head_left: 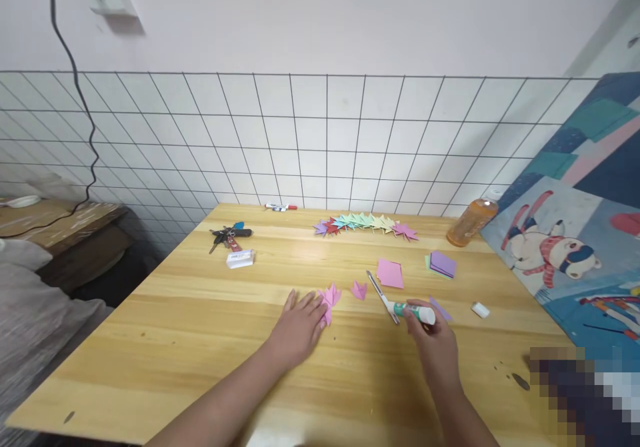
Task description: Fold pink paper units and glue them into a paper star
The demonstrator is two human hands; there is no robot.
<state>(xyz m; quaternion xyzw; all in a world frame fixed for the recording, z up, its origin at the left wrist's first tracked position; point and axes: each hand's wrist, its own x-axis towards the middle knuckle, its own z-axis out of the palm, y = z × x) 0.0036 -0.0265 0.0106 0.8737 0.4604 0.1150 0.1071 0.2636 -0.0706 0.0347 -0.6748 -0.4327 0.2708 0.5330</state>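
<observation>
My left hand (296, 328) lies on the wooden table with its fingers stretched out, their tips against a pink folded paper piece (331, 296). In my right hand (436, 346) is a green-and-white glue stick (413, 312), held tilted above the table. Beneath the glue stick's tip rests a slim silver tool (380, 290), perhaps a craft knife. Between the hands sits a smaller pink folded piece (359, 290). A stack of pink paper squares (390, 274) lies just behind. Partly hidden by my right hand is a purple paper piece (442, 309).
At the back stands a row of colourful folded paper pieces (367, 222), with a marker (281, 207) to its left. Keys (230, 234) and a white box-shaped item (241, 258) lie left. Rightward are purple squares (443, 264), an eraser (481, 310) and an amber bottle (470, 222).
</observation>
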